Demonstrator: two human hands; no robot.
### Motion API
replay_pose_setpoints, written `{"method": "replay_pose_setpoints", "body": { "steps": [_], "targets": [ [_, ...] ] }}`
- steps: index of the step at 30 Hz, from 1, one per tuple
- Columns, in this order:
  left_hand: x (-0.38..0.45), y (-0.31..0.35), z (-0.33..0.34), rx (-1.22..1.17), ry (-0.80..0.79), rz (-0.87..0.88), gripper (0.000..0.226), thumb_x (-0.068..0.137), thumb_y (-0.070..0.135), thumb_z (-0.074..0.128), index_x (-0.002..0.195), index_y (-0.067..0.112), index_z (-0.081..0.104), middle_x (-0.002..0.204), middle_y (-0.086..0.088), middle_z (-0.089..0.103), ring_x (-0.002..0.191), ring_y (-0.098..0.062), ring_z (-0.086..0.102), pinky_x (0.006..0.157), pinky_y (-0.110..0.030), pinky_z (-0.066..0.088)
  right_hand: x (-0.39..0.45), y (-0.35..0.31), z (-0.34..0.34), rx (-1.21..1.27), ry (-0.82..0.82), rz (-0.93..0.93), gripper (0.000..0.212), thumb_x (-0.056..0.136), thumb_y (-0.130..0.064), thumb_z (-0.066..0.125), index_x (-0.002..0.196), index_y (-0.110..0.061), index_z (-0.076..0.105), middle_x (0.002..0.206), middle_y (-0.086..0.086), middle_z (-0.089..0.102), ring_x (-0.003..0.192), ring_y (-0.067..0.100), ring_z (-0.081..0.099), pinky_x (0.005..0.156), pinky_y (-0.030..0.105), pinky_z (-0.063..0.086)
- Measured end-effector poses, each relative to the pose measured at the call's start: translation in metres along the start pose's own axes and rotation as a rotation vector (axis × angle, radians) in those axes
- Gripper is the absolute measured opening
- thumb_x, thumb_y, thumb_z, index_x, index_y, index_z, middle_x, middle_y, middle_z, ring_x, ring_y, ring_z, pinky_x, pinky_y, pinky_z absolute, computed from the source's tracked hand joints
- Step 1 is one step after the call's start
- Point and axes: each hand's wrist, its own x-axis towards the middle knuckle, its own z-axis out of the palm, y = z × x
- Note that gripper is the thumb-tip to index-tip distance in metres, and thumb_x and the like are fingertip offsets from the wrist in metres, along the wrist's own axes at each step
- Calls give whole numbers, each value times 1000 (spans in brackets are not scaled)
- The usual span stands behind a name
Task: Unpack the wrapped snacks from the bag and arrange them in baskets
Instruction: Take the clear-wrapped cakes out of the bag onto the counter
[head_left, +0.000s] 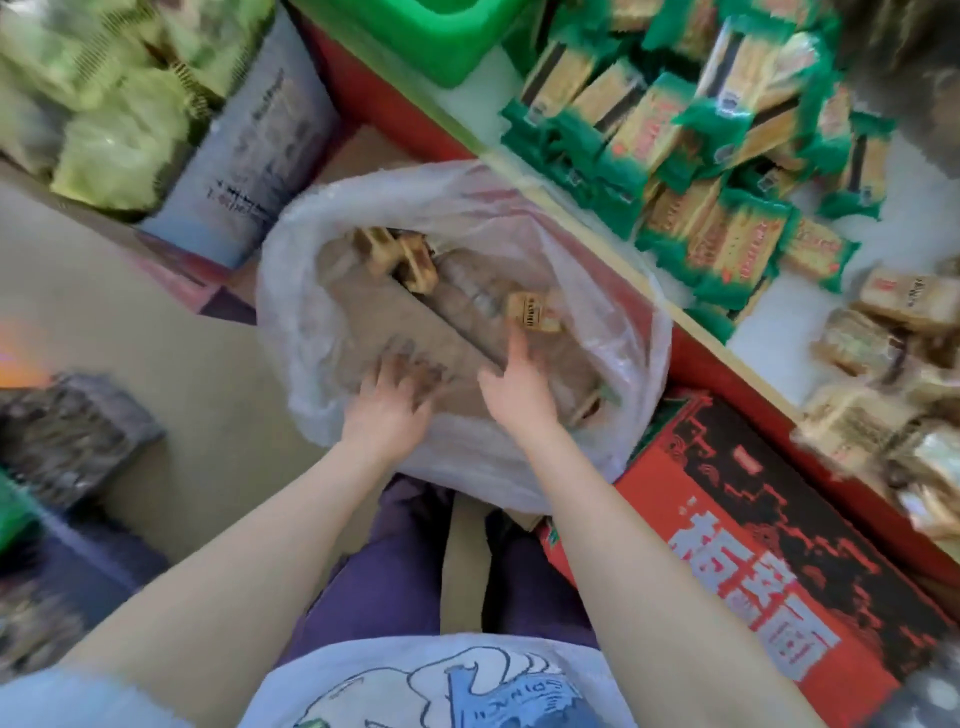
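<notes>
My right hand (519, 384) reaches into the mouth of the clear plastic bag (322, 291), fingers loosely spread and holding nothing, the forefinger stretched toward a tan wrapped snack (532, 310) just beyond its tip; I cannot tell whether it touches. The print on that wrapper is too blurred to read. My left hand (389, 402) lies to the left of it, fingers spread wide, at the near side of the bag's opening; blur hides whether the tips press on the brown cardboard (384, 317) seen inside the bag. At the far side of the opening sit a few more tan wrapped snacks (410, 257).

The bag stands on the floor between my knees and a red-edged shelf (727, 364) on the right. On the white shelf top lies a heap of green-and-yellow wrapped snacks (691, 171), their lettering unreadable, and nearer to me a pile of tan ones (883, 338). Below the shelf edge, near right, is a red carton (753, 519) with large pale Chinese characters on black. Far left stands a blue-grey box (249, 156) with dark smeared print, beside pale green packets (109, 130). A green plastic basket (415, 36) is at the far edge.
</notes>
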Motion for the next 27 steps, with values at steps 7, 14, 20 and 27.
{"method": "replay_pose_setpoints", "body": {
  "steps": [7,14,20,27],
  "targets": [
    [1,-9,12,27,22,31,61,101,55,38,156,32,29,166,-8,13,151,-35,7,117,-49,23,49,-16,12,6,186,175,76,96,-45,55,157,-43,10,161,19,15,148,37,20,114,43,29],
    [2,-13,8,-9,-23,40,61,100,60,35,156,36,28,167,-6,9,151,-32,4,119,-49,18,49,-12,16,184,227,158,73,92,-45,60,155,-39,24,161,10,22,148,28,17,113,37,30],
    [-3,-6,-13,-65,-171,-9,63,99,67,25,157,41,22,168,-5,7,153,-32,1,121,-51,14,13,1,19,205,193,97,61,87,-66,60,139,-38,45,150,9,35,137,25,34,99,32,36],
    [-28,47,-70,-848,-178,-137,52,101,59,39,136,28,59,137,4,59,123,-19,57,106,-38,43,-54,3,-18,284,4,-197,41,80,-62,70,116,-49,54,132,-3,50,117,5,46,94,23,38]
  ]
}}
